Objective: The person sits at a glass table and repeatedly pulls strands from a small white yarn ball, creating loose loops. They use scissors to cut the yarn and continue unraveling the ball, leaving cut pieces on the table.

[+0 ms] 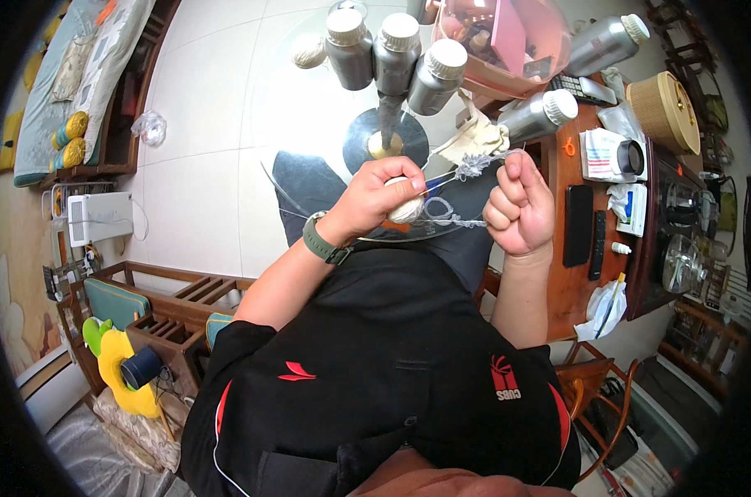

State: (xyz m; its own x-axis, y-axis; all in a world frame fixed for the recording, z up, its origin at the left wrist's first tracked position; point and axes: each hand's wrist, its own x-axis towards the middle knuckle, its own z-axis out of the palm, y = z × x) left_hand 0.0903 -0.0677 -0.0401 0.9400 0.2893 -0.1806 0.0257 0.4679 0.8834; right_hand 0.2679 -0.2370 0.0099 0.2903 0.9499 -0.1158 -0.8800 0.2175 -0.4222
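My left hand (378,192), with a green-strapped watch (324,242) on its wrist, grips an off-white ball of yarn (406,209). Taut pale strands (439,184) run from its thumb toward a grey clump of tangled yarn (473,166). My right hand (521,208) is closed, its thumb and index finger pinching the end of that grey yarn. A lower grey strand (468,222) leads from the right fist toward a small loop of yarn (437,208) beside the ball. Both hands are above the near edge of a round glass table (276,118).
Several metal bottles with white caps (397,53) and another yarn ball (309,51) stand on the glass. A cream cloth (475,133) lies near my right hand. To the right, a wooden table (552,298) bears a black phone (578,225) and a remote control (597,244).
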